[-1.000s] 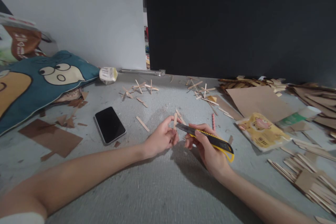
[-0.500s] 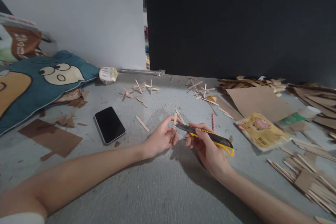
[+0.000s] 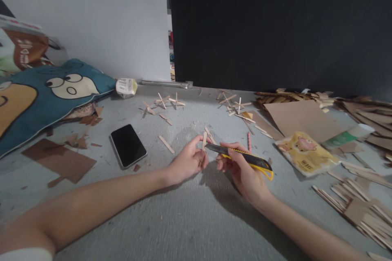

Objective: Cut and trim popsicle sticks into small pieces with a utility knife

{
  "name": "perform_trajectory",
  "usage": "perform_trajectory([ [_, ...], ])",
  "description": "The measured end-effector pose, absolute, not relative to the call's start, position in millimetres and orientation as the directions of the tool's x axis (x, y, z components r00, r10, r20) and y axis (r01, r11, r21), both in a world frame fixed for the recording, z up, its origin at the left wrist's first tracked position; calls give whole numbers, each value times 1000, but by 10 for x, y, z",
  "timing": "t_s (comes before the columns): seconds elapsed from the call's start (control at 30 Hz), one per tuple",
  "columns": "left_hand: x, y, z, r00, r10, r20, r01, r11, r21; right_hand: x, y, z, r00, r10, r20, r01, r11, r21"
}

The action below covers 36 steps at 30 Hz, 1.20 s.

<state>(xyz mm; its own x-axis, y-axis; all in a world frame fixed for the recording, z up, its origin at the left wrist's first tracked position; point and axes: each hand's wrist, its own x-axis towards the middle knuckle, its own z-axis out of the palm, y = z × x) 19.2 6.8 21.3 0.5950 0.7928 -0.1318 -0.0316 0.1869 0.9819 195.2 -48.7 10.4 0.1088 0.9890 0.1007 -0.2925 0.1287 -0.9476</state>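
Observation:
My right hand is closed around a black and yellow utility knife, whose blade points left. Between the fingers of my left hand a short wooden craft stick stands up, pinched near its lower end. The knife's tip is at the side of that stick; whether it touches cannot be made out. Just behind lies another craft stick, slanting on the table. A loose stick rests to the left of my left hand.
A smartphone lies left of my hands, near a brown cardboard piece and a blue cushion. Crossed sticks stand at the back. On the right are a yellow packet, a red striped stick and piled wooden sticks.

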Motion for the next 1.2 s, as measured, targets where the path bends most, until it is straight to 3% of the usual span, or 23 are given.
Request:
perform_trajectory([
  [0.1,194,74,182,569,810,-140,-48,203,978,2013,-576,155,131,956,263,-12,267,-964],
  [0.2,194,97,139,534,833,-145,-75,218,973,2080,-682,165,142,870,472,298,417,-859],
  [0.37,168,122,143,615,776,-140,-112,262,959,2149,-629,60,91,783,615,520,490,-700],
  [0.63,137,95,237,806,580,-117,14,179,984,2116,-423,49,-72,764,642,471,593,-653],
  [0.87,140,-2,239,751,653,-94,48,88,995,2115,-382,64,41,811,584,469,500,-728],
  [1.0,144,-40,198,777,625,-80,75,35,997,2115,-377,55,73,823,563,487,463,-741],
  [1.2,144,-59,161,700,713,-28,64,-24,998,2124,-523,69,139,736,662,547,500,-671],
])
